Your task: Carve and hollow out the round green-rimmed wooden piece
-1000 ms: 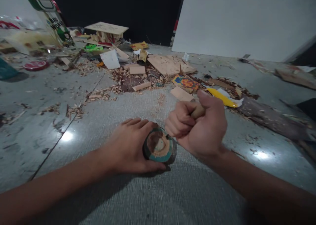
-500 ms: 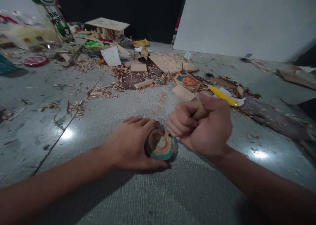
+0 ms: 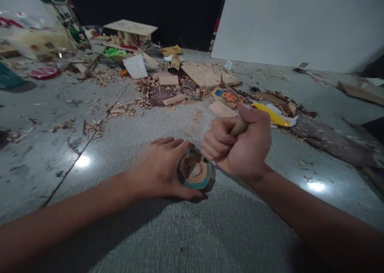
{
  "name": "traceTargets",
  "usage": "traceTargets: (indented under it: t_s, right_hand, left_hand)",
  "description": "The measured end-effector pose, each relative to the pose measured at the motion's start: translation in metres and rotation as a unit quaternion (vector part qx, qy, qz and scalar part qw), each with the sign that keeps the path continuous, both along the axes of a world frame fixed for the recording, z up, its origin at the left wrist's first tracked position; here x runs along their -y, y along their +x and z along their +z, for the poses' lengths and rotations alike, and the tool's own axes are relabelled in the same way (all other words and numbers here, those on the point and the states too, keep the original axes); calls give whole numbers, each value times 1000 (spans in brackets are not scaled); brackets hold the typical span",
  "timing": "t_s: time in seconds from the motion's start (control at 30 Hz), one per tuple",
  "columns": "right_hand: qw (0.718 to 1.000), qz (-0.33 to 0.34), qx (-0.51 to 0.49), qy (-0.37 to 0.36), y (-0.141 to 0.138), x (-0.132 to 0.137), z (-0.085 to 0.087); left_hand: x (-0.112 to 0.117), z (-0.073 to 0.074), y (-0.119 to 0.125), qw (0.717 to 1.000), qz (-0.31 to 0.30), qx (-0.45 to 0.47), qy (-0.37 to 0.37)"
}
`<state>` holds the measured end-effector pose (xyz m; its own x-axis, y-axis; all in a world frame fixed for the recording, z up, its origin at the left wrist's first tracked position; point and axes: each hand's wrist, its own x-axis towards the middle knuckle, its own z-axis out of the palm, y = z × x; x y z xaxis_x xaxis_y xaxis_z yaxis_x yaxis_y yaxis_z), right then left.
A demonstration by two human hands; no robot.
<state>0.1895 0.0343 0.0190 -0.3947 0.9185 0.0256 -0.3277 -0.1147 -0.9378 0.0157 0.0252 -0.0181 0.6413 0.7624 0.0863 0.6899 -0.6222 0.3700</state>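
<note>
left hand [image 3: 159, 171]: palm down, fingers curled over the round wooden piece [image 3: 194, 170], thumb along its lower edge; gripping it from its left side.
right hand [image 3: 240, 149]: tight fist around a wooden handle [image 3: 239, 127], thumb on top; only the butt of the handle shows above the fist.
tool tip: hidden under the fist, can't tell the blade type; it points down at the upper right rim of the piece.
round wooden piece: low, teal outer ring, brown hollowed centre with a pale patch; lies on the grey mat [image 3: 192, 233], between both hands and touching both.
mat: woven, spread on the glossy floor [image 3: 45, 145].
beyond the hands: wood shavings [image 3: 144, 89] and offcuts, a flat plywood sheet [image 3: 207, 75], a painted colourful block [image 3: 228, 96], a yellow strip [image 3: 271, 115] just behind the right fist.
far left: red lid [image 3: 44, 72], small wooden structure [image 3: 130, 33].
far right: white board [image 3: 300, 25] leaning upright.
</note>
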Motion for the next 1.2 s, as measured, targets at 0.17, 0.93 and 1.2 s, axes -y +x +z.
traceTargets:
  t_s: [0.17, 0.93, 1.2]
  right_hand:
    - [998, -31, -49, -40, -2, -3, -3]
    - [973, -90, -150, -149, 7, -5, 10]
    - [989, -80, -95, -77, -3, 0, -2]
  left_hand:
    - [1, 2, 1, 1000, 1, 2, -2]
    - [5, 3, -1, 1000, 8, -4, -16]
    - [4, 3, -1, 1000, 6, -11, -12]
